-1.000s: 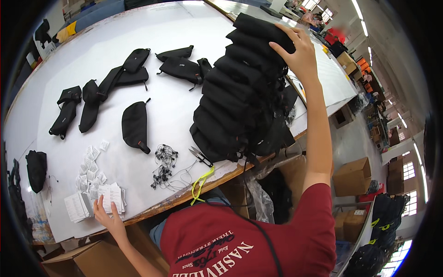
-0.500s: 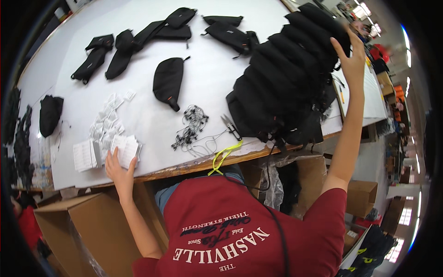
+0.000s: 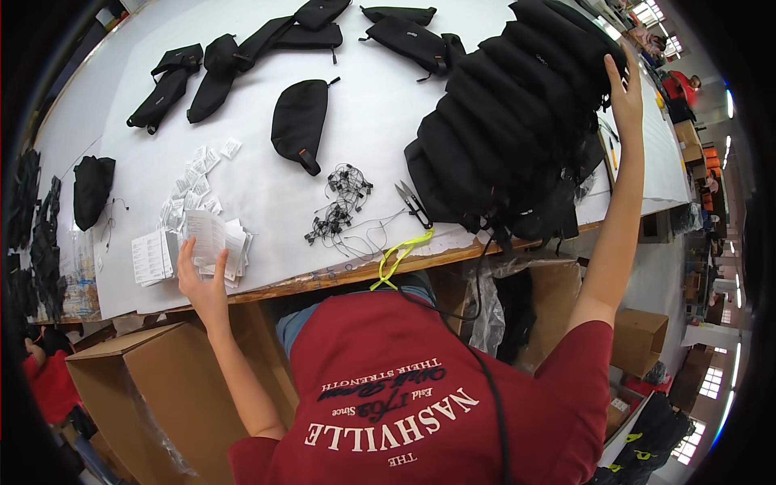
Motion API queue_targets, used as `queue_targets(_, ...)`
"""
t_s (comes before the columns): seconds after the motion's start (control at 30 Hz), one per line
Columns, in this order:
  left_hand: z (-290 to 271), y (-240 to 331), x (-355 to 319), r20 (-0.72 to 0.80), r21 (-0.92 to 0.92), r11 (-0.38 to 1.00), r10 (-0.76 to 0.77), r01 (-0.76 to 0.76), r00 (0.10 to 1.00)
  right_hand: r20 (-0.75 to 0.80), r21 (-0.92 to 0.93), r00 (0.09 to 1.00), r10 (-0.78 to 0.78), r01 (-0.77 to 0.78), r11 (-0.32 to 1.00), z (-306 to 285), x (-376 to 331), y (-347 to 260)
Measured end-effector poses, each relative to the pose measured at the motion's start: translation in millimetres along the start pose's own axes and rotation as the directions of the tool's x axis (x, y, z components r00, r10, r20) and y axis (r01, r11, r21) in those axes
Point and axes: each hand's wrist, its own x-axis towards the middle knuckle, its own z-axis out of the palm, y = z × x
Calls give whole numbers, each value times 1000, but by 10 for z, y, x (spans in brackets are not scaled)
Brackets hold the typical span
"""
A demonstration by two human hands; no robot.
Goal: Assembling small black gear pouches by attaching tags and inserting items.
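My left hand point(image 3: 202, 284) is at the near left of the table, its thumb and fingertips at the lower edges of a raised white paper leaflet point(image 3: 206, 229). Under and beside it lie a pile of leaflets point(image 3: 237, 242) and a neater leaflet stack point(image 3: 151, 257). With arm stretched out, my right hand point(image 3: 626, 101) grips the far right end of a long row of black zip pouches point(image 3: 505, 105); its fingertips are partly hidden there. One black pouch point(image 3: 299, 121) lies alone mid-table. Near it are a tangle of thin black cords point(image 3: 341, 202) and thread snips point(image 3: 414, 204) with a yellow ribbon point(image 3: 396, 260).
Loose white tags point(image 3: 192, 182) spread behind the leaflets. Several more pouches point(image 3: 218, 81) lie at the far side, and one pouch point(image 3: 93, 192) at the left. Cardboard boxes point(image 3: 178, 388) stand below the table edge point(image 3: 323, 279). A person in red point(image 3: 52, 376) is at the far left.
A leaflet has been lifted upright at my left hand's fingertips. My right hand has its thumb and fingers closer together at the row's end. The whole view has shifted slightly.
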Motion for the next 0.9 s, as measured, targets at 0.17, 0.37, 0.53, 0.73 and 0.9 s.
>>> queue_targets(0.17, -21, 120, 6, -33, -205, 971, -134, 125, 990, 798, 556, 598, 75, -683, -473, -489, 236, 76)
queue_targets(0.37, -79, 155, 11, -77, -355, 924, -178, 140, 981, 762, 596, 645, 56, -666, -449, -606, 276, 123)
queue_targets(0.53, -53, 136, 16, -45, -375, 915, -177, 147, 983, 770, 581, 637, 45, -669, -464, -430, 193, 163)
queue_targets(0.73, 8, -16, -25, -24, -628, 774, -124, 81, 992, 516, 843, 649, 560, -502, -195, -664, 167, 213)
queue_targets(0.9, 11, 114, -175, -61, -812, 580, -196, 65, 979, 373, 882, 886, 275, -246, -403, -2604, 466, 70)
